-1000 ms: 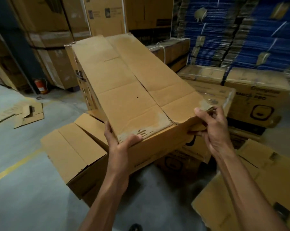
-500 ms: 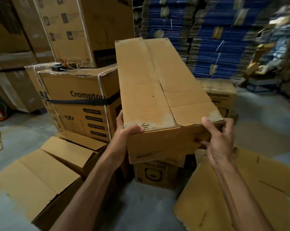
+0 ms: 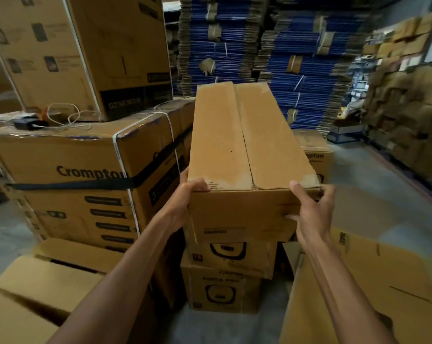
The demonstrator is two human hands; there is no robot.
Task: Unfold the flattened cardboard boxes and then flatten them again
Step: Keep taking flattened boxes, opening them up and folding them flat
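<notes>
You hold the long brown cardboard box (image 3: 244, 150), unfolded and closed along its top seam, in the air over a stack of printed cartons (image 3: 224, 281). Your left hand (image 3: 185, 202) clamps its near left corner, your right hand (image 3: 311, 214) the right. The unfolding looks done; next it probably needs setting down and its flaps opened to flatten it

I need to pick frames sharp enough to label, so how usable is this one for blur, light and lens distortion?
Head view: the held box and both hands, left hand and right hand, are fairly sharp; the shelves at the right edge smear with motion blur. Lighting is dim, shadows deep under the boxes. Wide-angle bending tilts the strapped Crompton carton at the left.
</notes>
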